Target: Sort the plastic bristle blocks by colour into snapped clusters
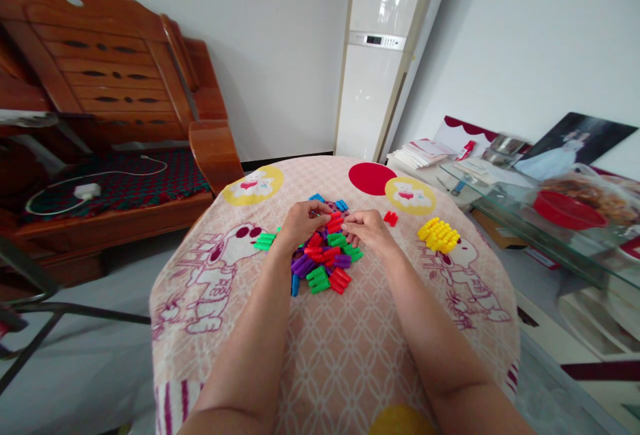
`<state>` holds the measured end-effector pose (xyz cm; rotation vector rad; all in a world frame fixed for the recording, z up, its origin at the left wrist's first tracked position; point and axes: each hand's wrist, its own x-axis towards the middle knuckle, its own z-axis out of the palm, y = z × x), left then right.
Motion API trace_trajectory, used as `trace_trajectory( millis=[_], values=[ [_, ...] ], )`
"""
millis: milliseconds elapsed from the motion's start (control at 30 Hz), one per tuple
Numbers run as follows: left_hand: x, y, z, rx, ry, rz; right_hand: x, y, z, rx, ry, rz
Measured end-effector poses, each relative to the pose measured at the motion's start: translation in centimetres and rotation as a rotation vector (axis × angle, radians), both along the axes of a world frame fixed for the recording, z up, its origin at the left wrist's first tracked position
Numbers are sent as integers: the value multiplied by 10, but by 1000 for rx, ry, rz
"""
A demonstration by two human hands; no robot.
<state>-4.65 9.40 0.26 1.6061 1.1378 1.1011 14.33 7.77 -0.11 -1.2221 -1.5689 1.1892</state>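
Note:
Over a mixed heap of plastic building blocks in red, green, purple and blue, both hands meet around a red building block. My left hand pinches it from the left, fingers closed. From the right, my right hand has its thumb and fingertips closed at the block's other side. Whether this is one red block or two pressed together I cannot make out. To the right lies a separate red block. Beyond it sits a joined cluster of yellow blocks.
A patterned cloth covers the round table. At the right, a glass-topped cabinet bears papers, a red bowl and a photo. A wooden bench with a white cable stands left; a tall white air conditioner stands behind.

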Motion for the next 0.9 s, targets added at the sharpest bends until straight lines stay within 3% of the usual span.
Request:
trace_trajectory(
  millis=[100, 167, 300, 467, 733, 900],
  values=[
    [3, 1, -1, 31, 64, 23, 16, 2, 6, -29, -29, 4],
    [2, 2, 0, 70, 146, 73, 35, 4, 12, 3, -150, -82],
    [-6, 3, 2, 119, 270, 225, 77, 9, 22, 146, -629, -341],
    [-17, 4, 0, 114, 272, 271, 96, 14, 22, 156, -1099, -410],
    [-26, 4, -2, 161, 335, 306, 94, 21, 7, 118, -1214, -464],
    [-29, 6, -5, 144, 358, 280, 89, 17, 16, 153, -1168, -495]
  ],
)
